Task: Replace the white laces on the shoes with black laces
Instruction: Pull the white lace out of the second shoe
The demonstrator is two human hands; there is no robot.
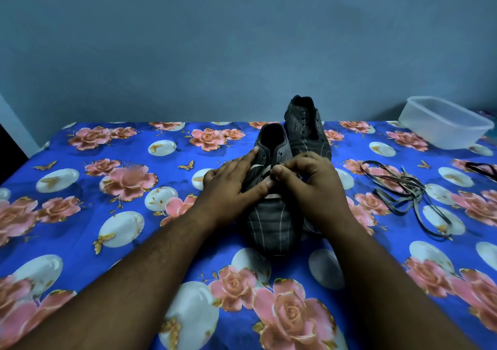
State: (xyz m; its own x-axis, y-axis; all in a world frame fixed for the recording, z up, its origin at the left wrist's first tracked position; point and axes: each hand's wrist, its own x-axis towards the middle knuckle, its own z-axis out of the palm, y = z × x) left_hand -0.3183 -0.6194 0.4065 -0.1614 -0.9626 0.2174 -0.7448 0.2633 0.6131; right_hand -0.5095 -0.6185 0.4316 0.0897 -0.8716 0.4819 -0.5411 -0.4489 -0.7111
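Two hands on the near shoe

Two bare arms reach over a table [80, 215] covered with a blue cloth printed with pink roses and white ovals. Behind it stands a plain blue-grey wall [242, 40]. A clear plastic tub [443, 124] sits at the far right corner.

Two dark shoes stand at the middle: the near shoe [271, 223] with its toe toward the person, and the far shoe [306, 129] just behind and to its right, touching it. The far shoe's eyelets show no lace.

Left hand [236, 185] lies with straight fingers across the near shoe's side and tongue, its grip open and pressing. Right hand [309, 183] has curled fingers, its grip pinching the white lace [262, 171] that crosses the near shoe's eyelets.

Loose dark laces [403, 191] lie in a tangle on the cloth to the right, well apart from the shoes.
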